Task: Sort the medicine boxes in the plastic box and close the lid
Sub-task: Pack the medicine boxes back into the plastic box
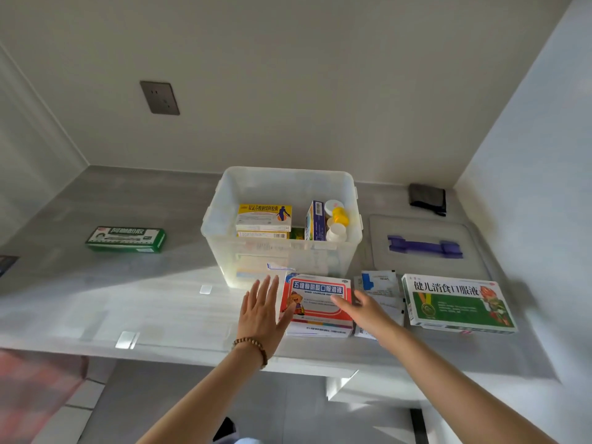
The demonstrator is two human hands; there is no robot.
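A: On the counter (160, 299): plastic box (224, 251), open and part filled, with its lid (416, 225) lying flat to the right.
B: Loose ones?
A: Red medicine box (317, 302) just in front, atop a stack. Left hand (261, 310) and right hand (365, 310) flank it, fingers straight, gripping nothing.
B: Risk?
A: Flat-palm squeeze may slip, and the lower boxes could slide off the edge.

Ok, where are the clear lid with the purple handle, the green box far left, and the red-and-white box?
Clear plastic lid with purple handle (424, 247): head view, middle of handle.
Green rectangular medicine box (125, 239): head view, centre of top face.
Red-and-white medicine box (315, 310): head view, centre of top face.
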